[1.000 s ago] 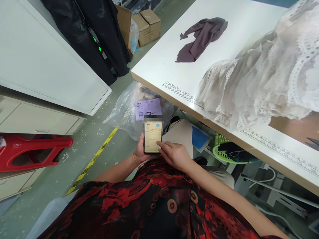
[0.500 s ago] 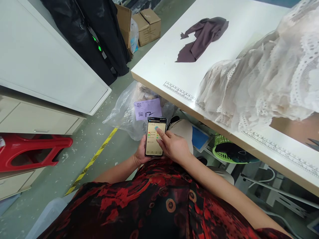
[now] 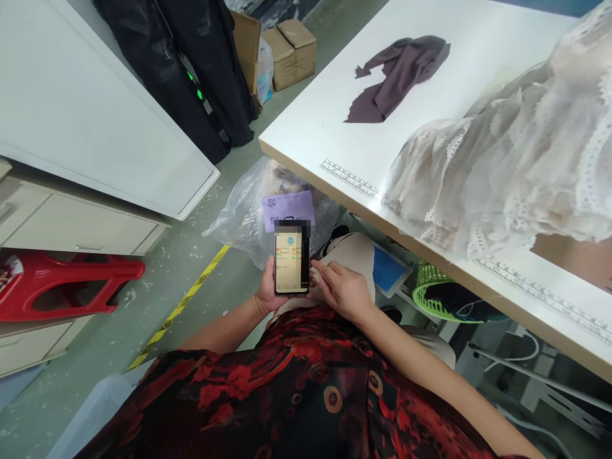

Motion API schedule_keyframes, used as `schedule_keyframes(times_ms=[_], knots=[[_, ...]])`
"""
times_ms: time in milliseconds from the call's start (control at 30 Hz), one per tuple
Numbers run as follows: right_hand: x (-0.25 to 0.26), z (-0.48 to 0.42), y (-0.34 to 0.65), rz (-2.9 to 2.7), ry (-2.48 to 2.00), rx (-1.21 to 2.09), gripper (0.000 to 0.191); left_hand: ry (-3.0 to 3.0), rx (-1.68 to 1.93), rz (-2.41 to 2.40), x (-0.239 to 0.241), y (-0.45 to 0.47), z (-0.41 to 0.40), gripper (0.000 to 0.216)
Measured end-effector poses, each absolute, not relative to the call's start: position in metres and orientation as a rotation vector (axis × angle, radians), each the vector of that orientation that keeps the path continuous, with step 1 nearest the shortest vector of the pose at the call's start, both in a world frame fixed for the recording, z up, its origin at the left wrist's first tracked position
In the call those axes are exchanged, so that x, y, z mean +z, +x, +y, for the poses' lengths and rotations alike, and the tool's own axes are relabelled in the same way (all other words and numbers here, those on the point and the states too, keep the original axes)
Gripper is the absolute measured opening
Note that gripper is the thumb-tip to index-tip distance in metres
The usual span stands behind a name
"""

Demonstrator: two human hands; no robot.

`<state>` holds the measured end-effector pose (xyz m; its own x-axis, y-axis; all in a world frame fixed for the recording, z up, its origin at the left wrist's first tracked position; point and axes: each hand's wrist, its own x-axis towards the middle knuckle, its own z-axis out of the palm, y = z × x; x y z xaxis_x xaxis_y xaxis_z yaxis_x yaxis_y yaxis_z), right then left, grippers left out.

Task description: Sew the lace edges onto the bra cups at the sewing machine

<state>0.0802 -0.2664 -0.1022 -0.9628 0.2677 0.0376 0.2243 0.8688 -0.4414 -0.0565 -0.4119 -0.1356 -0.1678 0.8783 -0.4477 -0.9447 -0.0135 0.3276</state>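
Observation:
In the middle of the head view my left hand (image 3: 268, 288) is closed around the lower left side of a smartphone (image 3: 287, 261). The phone stands upright in my view with its lit screen towards me. A pale yellow page with small coloured icons fills most of it, and a dark strip runs down its right side. Beside the phone's right edge is my right hand (image 3: 345, 290), index finger stretched out and the other fingers loosely bent, with nothing visible in it. Behind the phone's top lies a purple paper tag (image 3: 290, 207), partly covered, on a clear plastic bag (image 3: 239, 207).
To the right, a white table (image 3: 306, 137) bears a dark purple cloth (image 3: 396, 83) and a heap of white lace fabric (image 3: 482, 166). Under it hangs a green basket (image 3: 425, 296). A red stool (image 3: 71, 287), white cabinet (image 3: 105, 108) and cardboard boxes (image 3: 291, 54) stand around.
My right index finger has come off the screen and moved right, past the phone's edge. The page on the screen has shifted left, showing a dark strip. The whole view has shifted slightly.

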Motion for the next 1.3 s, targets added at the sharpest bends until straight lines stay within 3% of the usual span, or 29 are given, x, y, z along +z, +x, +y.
schedule_keyframes(times_ms=[300, 1100, 1300], knots=[[-0.142, -0.265, 0.081, -3.287, -0.53, 0.624, 0.034, -0.112, 1.69, 0.667, -0.118, -0.067, -0.42, 0.091], [-0.141, -0.266, 0.092, -3.255, -0.512, 0.679, 0.035, -0.077, 1.662, 0.684, -0.112, -0.046, -0.425, 0.094], [-0.133, -0.263, 0.097, -3.162, -0.451, 0.8, 0.026, -0.032, 1.64, 0.617, -0.11, -0.044, -0.422, 0.094]])
